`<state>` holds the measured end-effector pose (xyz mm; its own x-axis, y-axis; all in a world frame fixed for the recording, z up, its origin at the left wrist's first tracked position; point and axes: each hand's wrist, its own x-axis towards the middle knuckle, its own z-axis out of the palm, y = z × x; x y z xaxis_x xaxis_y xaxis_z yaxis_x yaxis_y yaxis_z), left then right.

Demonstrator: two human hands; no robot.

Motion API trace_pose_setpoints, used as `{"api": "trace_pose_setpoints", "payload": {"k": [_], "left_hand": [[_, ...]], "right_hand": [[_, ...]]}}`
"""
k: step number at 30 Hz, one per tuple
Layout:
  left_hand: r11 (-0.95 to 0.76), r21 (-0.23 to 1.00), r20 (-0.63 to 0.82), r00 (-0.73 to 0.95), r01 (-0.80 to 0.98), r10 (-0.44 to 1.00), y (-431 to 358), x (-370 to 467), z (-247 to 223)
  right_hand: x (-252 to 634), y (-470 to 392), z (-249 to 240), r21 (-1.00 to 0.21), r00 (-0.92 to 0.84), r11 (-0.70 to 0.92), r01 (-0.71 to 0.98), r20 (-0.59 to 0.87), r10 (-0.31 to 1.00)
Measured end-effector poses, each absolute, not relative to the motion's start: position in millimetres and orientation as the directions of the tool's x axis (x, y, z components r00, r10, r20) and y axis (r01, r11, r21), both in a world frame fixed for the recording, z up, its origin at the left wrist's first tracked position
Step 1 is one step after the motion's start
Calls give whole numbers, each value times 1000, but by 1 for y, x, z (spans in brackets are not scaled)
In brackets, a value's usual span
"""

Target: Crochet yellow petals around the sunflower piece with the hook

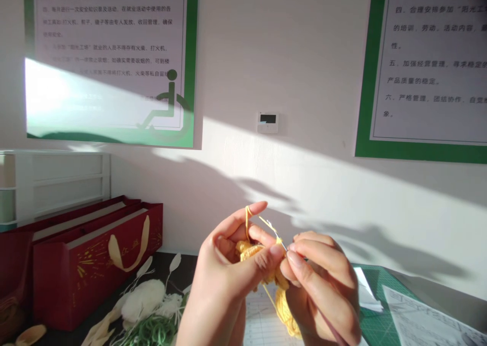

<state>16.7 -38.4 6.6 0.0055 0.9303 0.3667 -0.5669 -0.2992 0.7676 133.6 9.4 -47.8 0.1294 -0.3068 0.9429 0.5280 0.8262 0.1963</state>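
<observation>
My left hand [238, 265] pinches a piece of yellow crochet work [251, 252] between thumb and fingers. Its index finger is raised, with a strand of yellow yarn [247, 219] looped around it. In my right hand [323, 280] is a thin crochet hook [280, 238], gripped near its metal shaft. The hook's tip points up and left, and yellow yarn lies along it at the edge of the work. More of the yellow knitted-looking fabric [285, 313] hangs below, between my hands, partly hidden by the right one.
Red gift bags [99, 270] with a cream ribbon handle stand at the left before a white rack [68, 181]. White yarn [143, 300] and green yarn [152, 331] lie beside them. A green cutting mat [380, 280] with papers [429, 315] lies at the right. The wall holds a small controller [268, 123].
</observation>
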Motion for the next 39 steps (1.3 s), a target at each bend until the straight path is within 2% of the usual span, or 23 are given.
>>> {"api": "trace_pose_setpoints", "payload": {"k": [1, 4, 7, 15, 19, 21, 26, 30, 32, 34, 37, 39], "left_hand": [[-283, 774, 362, 29, -567, 932, -37, 15, 7], [-260, 759, 369, 66, -596, 927, -33, 11, 8], [-262, 740, 397, 89, -619, 914, -32, 11, 6], [-289, 747, 430, 103, -599, 897, -36, 14, 5], [-289, 753, 461, 160, -591, 873, -35, 12, 3], [-287, 770, 469, 200, -570, 860, -33, 10, 2], [-261, 796, 487, 323, -545, 811, -22, 3, -3], [-227, 771, 537, 417, -595, 733, -16, 0, -6], [-240, 767, 538, 394, -595, 745, -18, 1, -6], [-294, 781, 514, 298, -551, 804, -22, 3, -4], [-345, 796, 483, 180, -497, 857, -26, 6, -2], [-339, 801, 476, 181, -494, 861, -27, 7, 0]], "right_hand": [[134, 11, -47, 185, 150, 864, 468, 947, -284], [134, 13, -41, 66, 217, 976, 207, 970, -112], [133, 10, -37, -57, 236, 997, 49, 971, 44], [132, 4, -38, -183, 249, 974, -131, 945, 211], [139, 1, -33, -348, 126, 871, -348, 903, 411], [143, 0, -31, -392, 75, 821, -415, 885, 460], [149, -2, -28, -413, 143, 802, -432, 846, 513], [144, -9, -24, -500, 129, 658, -563, 733, 668], [140, -11, -22, -546, 68, 553, -629, 670, 739], [138, -11, -21, -590, -2, 504, -631, 651, 759], [137, -8, -22, -607, 5, 628, -487, 717, 697], [136, -6, -24, -573, 50, 733, -367, 775, 630]]}}
